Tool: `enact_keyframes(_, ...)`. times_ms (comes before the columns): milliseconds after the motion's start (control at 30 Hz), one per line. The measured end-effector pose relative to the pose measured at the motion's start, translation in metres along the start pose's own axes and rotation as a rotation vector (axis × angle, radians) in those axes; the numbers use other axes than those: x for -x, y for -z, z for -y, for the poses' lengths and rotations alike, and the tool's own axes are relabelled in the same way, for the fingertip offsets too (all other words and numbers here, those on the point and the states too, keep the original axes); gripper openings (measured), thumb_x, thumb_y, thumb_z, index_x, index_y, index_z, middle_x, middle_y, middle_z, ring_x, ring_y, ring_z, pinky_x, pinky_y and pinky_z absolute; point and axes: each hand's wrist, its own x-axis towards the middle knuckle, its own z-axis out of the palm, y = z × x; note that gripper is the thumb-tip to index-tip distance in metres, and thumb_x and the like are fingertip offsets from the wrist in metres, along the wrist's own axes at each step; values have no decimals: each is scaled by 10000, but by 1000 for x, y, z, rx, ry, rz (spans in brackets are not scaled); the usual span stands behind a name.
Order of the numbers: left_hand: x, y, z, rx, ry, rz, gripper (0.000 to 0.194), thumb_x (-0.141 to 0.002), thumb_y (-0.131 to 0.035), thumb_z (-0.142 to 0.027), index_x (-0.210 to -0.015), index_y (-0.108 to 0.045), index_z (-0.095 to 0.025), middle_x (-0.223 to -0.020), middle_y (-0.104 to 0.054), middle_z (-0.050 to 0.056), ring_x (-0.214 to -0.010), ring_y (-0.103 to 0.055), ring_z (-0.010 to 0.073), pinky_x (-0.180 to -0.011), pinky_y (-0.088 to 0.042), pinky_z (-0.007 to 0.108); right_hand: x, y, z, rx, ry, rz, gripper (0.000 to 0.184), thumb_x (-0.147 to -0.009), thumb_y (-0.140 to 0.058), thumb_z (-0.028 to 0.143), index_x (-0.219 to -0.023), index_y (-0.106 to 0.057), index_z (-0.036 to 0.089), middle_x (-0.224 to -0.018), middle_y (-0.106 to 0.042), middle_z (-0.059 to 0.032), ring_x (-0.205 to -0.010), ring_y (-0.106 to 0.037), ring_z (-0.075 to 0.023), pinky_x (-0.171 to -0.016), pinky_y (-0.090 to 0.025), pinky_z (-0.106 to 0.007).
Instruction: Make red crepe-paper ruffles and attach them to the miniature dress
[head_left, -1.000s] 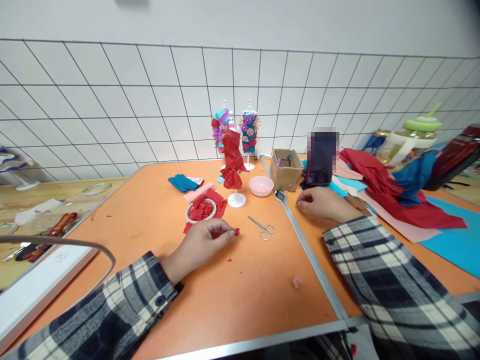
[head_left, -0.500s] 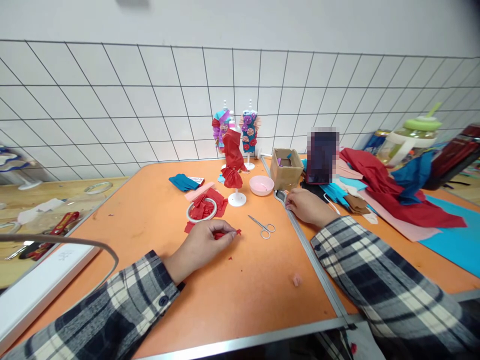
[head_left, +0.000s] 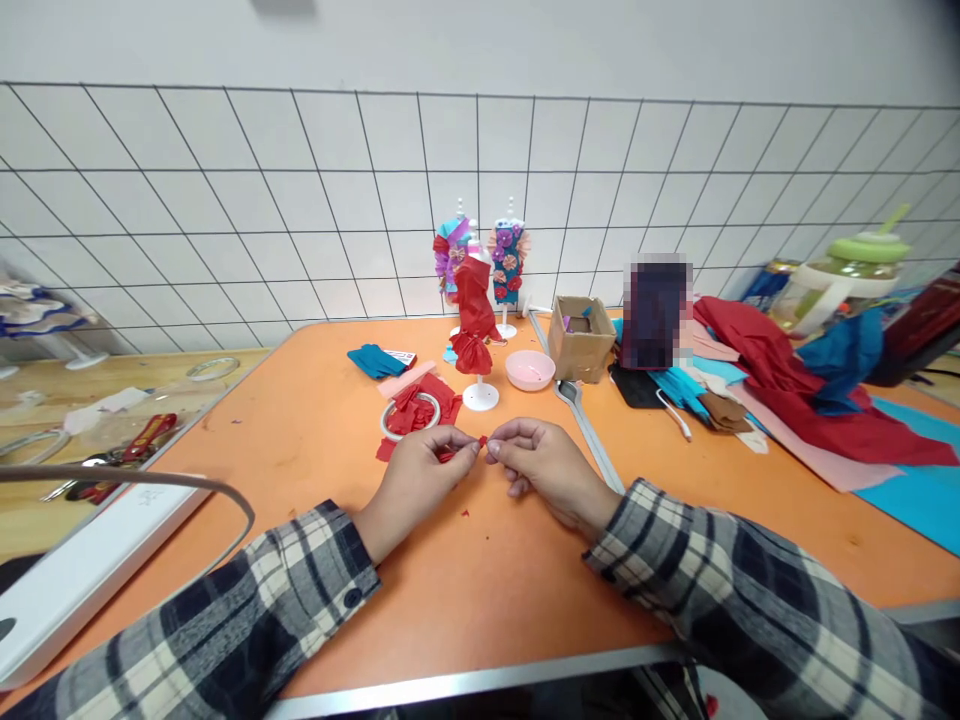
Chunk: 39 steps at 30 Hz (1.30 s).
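Observation:
A small folded piece of red crepe paper (head_left: 483, 441) is pinched in my left hand (head_left: 416, 485), its tip poking out past the thumb and forefinger. My right hand (head_left: 551, 470) is closed in a pinch right beside that tip; what lies between its fingertips is too small to make out. Just behind my left hand, a white ring (head_left: 437, 408) rests on crumpled red paper (head_left: 450, 400). Farther back stands a mini dress form (head_left: 473, 300) wrapped in red paper, upright on its white base. The scissors are hidden behind my right hand.
A pink bowl (head_left: 530, 384) and a cardboard box (head_left: 577, 352) stand behind my hands. Two decorated dress forms (head_left: 508, 262) stand by the tiled wall. Blue paper (head_left: 373, 361) lies at left; a blurred-out phone (head_left: 658, 315), red cloth-like sheets (head_left: 780, 400) and a green-lidded jug (head_left: 847, 275) at right.
My right hand has left the grey metal strip beside the box and come left and nearer, meeting my left hand at the red paper. The view has shifted slightly left.

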Motion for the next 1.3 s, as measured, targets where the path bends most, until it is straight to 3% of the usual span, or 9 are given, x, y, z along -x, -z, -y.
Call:
enact_keyframes(333, 3, -3, -1, 20, -64, -56, 177, -781, -600, -303, -737, -698, -162, -687, -707, 28, -598, -609, 142, -542, -463, 224, 3, -6, -5, -98, 24, -55, 473, -646, -776, 397, -911, -427, 219, -686, -661, 46, -434, -475, -61, -404, -474, -192)
enact_keyframes(700, 3, 4, 3, 29, -209, 30, 189, -807, -617, -312, -755, -721, -162, -746, -736, 46, -695, -645, 164, -648, -491, 248, 1, -3, -9, -22, -12, -44, 283, -697, -724, 365, -855, -579, 181, -684, -601, 38, -509, -471, -61, -413, -502, -182)
enact_keyframes(933, 2, 8, 2, 68, -141, 57, 195, -779, -640, -324, -771, -728, -151, -764, -740, 61, -717, -643, 180, -674, -482, 265, 4, -5, -5, 114, 73, -66, 253, -688, -715, 336, -794, -551, 175, -705, -600, 17, -594, -540, -96, -409, -504, -178)
enact_keyframes(1300, 1, 6, 3, 267, -96, 82, 189, -809, -625, -326, -781, -681, -147, -761, -698, 49, -748, -633, 178, -721, -493, 284, 5, -4, -7, -55, 66, 53, 410, -689, -759, 454, -926, -560, 184, -755, -664, -11, -633, -598, -114, -461, -546, -205)
